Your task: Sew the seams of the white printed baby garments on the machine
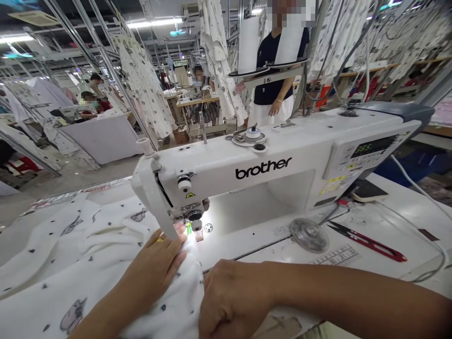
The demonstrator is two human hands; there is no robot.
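Pressing the white printed fabric [60,263] flat on the bench [399,226], the left hand [151,266] is spreading its fingers just beside the presser foot [195,221] of the Brother sewing machine [247,165], while the right hand [231,299] is clenching a fold of the same cloth. Red-handled thread snips [367,242] are lying on the bench farther right.
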